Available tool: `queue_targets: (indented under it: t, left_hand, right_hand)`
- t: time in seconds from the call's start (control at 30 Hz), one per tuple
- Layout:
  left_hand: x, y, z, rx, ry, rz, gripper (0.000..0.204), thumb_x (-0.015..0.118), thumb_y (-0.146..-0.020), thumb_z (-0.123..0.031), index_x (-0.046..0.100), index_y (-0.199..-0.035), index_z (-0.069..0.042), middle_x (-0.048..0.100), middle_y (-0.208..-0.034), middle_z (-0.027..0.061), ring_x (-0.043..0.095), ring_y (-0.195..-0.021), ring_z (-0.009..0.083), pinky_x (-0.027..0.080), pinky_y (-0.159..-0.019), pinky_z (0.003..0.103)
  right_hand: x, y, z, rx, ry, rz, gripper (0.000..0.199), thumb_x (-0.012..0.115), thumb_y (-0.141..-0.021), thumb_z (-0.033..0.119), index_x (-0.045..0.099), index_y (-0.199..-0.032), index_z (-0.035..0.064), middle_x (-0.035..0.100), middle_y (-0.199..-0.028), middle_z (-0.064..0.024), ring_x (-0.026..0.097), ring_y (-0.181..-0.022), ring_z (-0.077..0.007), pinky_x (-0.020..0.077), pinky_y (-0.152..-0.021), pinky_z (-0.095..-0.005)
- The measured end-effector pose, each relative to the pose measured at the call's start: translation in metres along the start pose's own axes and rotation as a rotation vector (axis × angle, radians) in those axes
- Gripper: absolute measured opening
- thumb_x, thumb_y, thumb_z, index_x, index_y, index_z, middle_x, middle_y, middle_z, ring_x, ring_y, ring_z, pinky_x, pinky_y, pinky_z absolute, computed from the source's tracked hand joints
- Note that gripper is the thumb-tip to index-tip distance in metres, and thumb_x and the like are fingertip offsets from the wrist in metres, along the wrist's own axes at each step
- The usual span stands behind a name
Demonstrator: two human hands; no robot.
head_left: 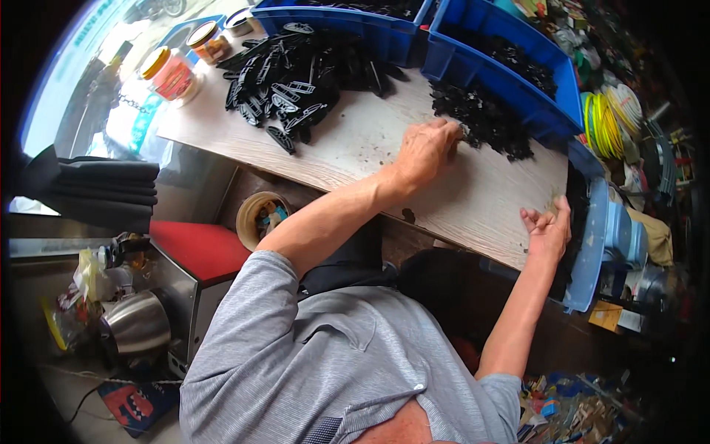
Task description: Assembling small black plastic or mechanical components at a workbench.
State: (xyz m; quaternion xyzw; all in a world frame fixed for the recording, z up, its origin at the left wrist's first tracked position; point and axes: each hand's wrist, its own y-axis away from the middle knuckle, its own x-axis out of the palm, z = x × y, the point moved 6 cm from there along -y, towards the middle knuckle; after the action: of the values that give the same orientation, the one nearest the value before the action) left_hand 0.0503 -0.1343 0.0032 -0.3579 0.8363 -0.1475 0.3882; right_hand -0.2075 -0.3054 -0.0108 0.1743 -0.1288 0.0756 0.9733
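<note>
Left hand [429, 152] of the seated person, reaching across a pale wood-grain tabletop [355, 144], with its fingers bent downward and the fingertips at the near left edge of a loose heap of small black pieces [488, 122]. Whether these fingers are clamped on a piece cannot be told, since the back of the hand hides the tips. The heap lies directly in front of a deep blue rectangular plastic bin [473, 74], which contains more small dark pieces.

Right hand [546, 231], at the right end of the tabletop: fingers loosely curled, fingertips apart, well away from the left hand. Just beyond it stands a light blue plastic container [589, 255].

Upper left of the tabletop: a larger pile of elongated black pieces with white outlines [285, 85], before a second blue plastic bin [388, 37]. Farther left, a clear jar with a yellow-orange lid [170, 78] stands near a smaller lidded jar with brownish contents [210, 44].

Below the table's near edge: a round beige tub [246, 228], beside a metal cabinet with a red top [200, 248]. At far right hangs a coil of bright yellow tubing or cable [603, 127].
</note>
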Motion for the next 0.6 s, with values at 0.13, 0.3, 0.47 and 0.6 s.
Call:
queue_targets:
  t: [0.13, 0.3, 0.47, 0.6]
  left_hand:
    - [0.029, 0.018, -0.007, -0.707, 0.909, 0.199, 0.005, 0.065, -0.083, 0.001, 0.068, -0.086, -0.003, 0.069, -0.079, 0.0073, 0.066, -0.066, 0.0174, 0.054, -0.061, 0.029]
    - [0.051, 0.042, -0.031, -0.821, 1.394, 0.338, 0.013, 0.069, -0.087, -0.007, 0.063, -0.095, 0.002, 0.063, -0.082, 0.0068, 0.065, -0.069, 0.0148, 0.054, -0.062, 0.025]
    - [0.042, 0.060, -0.052, -0.942, 1.450, 0.283, 0.014, 0.067, -0.091, -0.010, 0.062, -0.098, 0.001, 0.065, -0.084, 0.0078, 0.066, -0.073, 0.0145, 0.055, -0.066, 0.025]
    - [0.032, 0.065, -0.044, -0.822, 1.352, 0.125, 0.011, 0.066, -0.091, -0.008, 0.061, -0.094, 0.002, 0.064, -0.082, 0.0081, 0.065, -0.070, 0.0137, 0.056, -0.065, 0.025]
  right_hand:
    - [0.045, 0.022, -0.023, -0.026, 0.203, 0.423, 0.031, 0.070, -0.090, 0.030, 0.059, -0.108, 0.0072, 0.045, -0.050, -0.0020, 0.058, -0.051, -0.0198, 0.0597, -0.064, -0.0434]
    - [0.084, 0.054, -0.033, -0.009, 0.262, 0.625, 0.017, 0.076, -0.087, 0.018, 0.068, -0.096, 0.0064, 0.056, -0.062, 0.0049, 0.043, -0.045, -0.0037, 0.0352, -0.047, -0.0193]
    - [0.079, 0.057, -0.036, -0.044, 0.346, 0.559, 0.022, 0.073, -0.089, 0.022, 0.065, -0.098, 0.0035, 0.058, -0.066, 0.0025, 0.043, -0.047, -0.0041, 0.0312, -0.046, -0.0183]
    - [0.087, 0.065, -0.039, -0.059, 0.325, 0.622, 0.028, 0.072, -0.089, 0.025, 0.065, -0.103, 0.0018, 0.055, -0.059, 0.0013, 0.046, -0.048, -0.0067, 0.0378, -0.052, -0.0210]
